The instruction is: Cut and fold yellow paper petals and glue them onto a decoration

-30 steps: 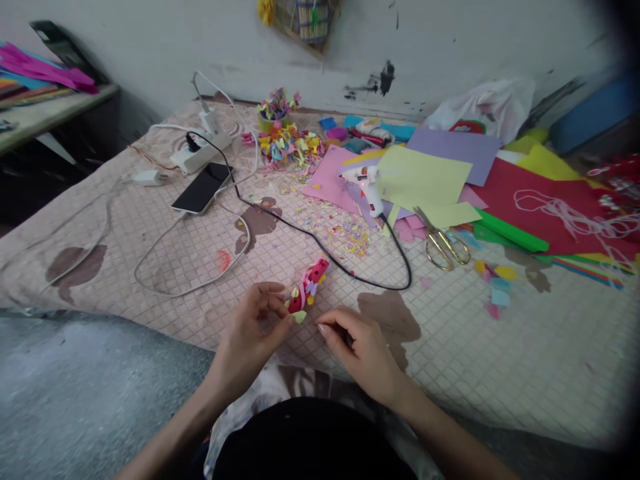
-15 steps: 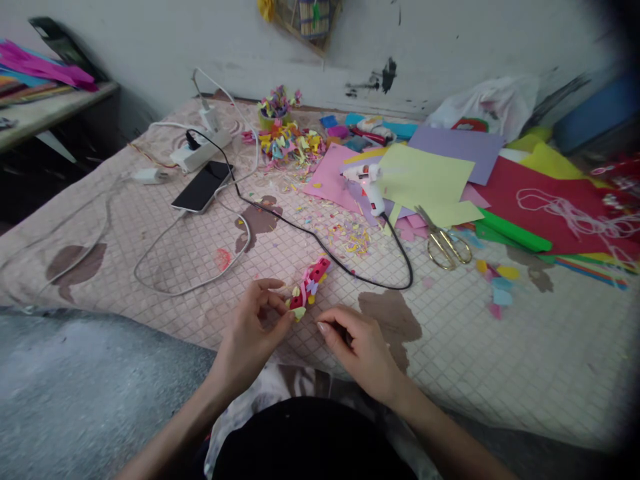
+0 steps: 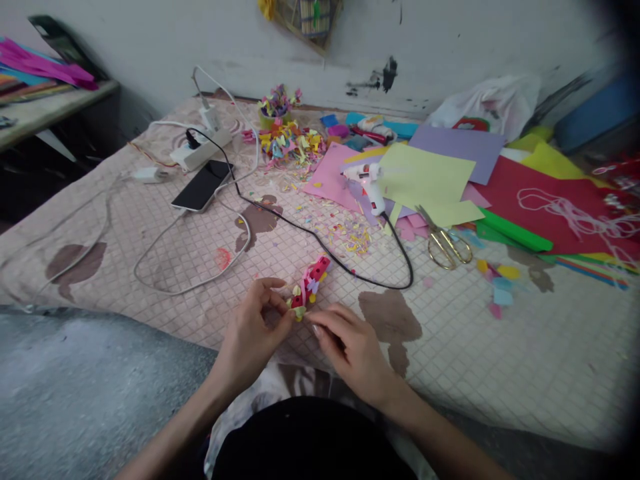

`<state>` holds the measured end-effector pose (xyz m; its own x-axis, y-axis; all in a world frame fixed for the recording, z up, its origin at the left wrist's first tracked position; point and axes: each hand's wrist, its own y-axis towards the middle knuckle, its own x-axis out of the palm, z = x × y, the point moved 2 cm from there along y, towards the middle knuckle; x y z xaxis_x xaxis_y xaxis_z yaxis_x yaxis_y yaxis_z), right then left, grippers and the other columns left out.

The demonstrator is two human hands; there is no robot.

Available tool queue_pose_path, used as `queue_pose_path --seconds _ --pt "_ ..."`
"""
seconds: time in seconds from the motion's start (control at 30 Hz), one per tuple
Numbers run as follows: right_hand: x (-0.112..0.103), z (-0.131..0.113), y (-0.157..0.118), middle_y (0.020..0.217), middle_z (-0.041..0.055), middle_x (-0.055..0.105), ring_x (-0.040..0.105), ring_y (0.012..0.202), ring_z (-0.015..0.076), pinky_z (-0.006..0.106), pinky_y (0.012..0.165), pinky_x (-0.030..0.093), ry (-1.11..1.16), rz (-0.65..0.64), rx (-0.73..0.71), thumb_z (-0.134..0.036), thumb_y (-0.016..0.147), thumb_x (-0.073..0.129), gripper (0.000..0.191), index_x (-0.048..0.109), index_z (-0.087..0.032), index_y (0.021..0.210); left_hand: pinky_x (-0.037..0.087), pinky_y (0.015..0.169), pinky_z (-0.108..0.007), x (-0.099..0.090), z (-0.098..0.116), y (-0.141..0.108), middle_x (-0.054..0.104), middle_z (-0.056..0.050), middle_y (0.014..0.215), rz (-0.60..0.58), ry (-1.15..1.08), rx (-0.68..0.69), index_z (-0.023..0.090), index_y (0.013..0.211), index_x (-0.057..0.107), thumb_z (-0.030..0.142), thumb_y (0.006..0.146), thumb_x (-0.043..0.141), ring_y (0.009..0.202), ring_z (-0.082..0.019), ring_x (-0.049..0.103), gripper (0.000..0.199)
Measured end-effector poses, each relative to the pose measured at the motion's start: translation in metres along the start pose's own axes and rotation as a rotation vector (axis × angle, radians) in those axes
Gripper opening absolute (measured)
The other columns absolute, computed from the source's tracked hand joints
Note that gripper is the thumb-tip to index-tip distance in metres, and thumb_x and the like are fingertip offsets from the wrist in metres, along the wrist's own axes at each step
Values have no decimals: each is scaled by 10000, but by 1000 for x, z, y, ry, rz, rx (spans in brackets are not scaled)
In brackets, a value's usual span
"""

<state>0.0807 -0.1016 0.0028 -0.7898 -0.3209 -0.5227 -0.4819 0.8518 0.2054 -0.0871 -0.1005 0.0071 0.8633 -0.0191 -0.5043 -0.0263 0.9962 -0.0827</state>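
Observation:
A small red dotted craft piece (image 3: 316,270) with pink, yellow and lilac bits on it lies above and between my hands. My left hand (image 3: 255,327) has its thumb and fingers closed on the piece's lower end, where pale yellow bits show. Close by on the right, my right hand (image 3: 350,343) is pinched, its fingertips near that same end. Whatever it may hold is too small to make out.
Beyond my hands, a black cable runs to a white glue gun (image 3: 369,187) on coloured sheets (image 3: 425,177). Gold-handled scissors (image 3: 443,243) lie right of it. A phone (image 3: 203,187), power strip (image 3: 200,152) and paper scraps (image 3: 350,233) are farther back.
My right hand has moved left and slightly up, closer to the lower end of the red piece. My left hand has stayed almost in place.

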Motion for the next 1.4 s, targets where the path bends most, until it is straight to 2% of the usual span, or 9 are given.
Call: queue_pose_path --seconds 0.27,0.47,0.73,1.4 --pt "5 3 -3 982 61 554 567 830 158 300 739 490 -107 -83 -38 -105 858 426 413 500 -244 1239 410 620 -240 0 1 1 562 29 716 -4 11 38 193 1083 440 191 790 528 648 -115 553 306" --pt "7 3 -2 1001 63 557 569 844 164 306 737 496 -163 -93 -26 -106 859 429 420 492 -239 1252 433 636 -241 0 -2 1 523 31 735 -8 41 37 202 1068 449 191 793 527 670 -112 551 286" --pt "7 2 -2 971 63 566 572 804 160 297 707 497 -211 -93 -19 -131 871 423 384 505 -229 1233 469 750 -292 -1 -2 2 572 -50 989 11 64 81 191 1008 499 174 787 534 905 -166 570 224" --pt "9 0 1 968 60 575 581 806 165 302 680 496 -240 -101 10 -134 880 411 373 511 -228 1227 484 775 -302 0 1 4 583 -42 941 4 37 81 182 982 498 127 765 532 863 -149 580 226"
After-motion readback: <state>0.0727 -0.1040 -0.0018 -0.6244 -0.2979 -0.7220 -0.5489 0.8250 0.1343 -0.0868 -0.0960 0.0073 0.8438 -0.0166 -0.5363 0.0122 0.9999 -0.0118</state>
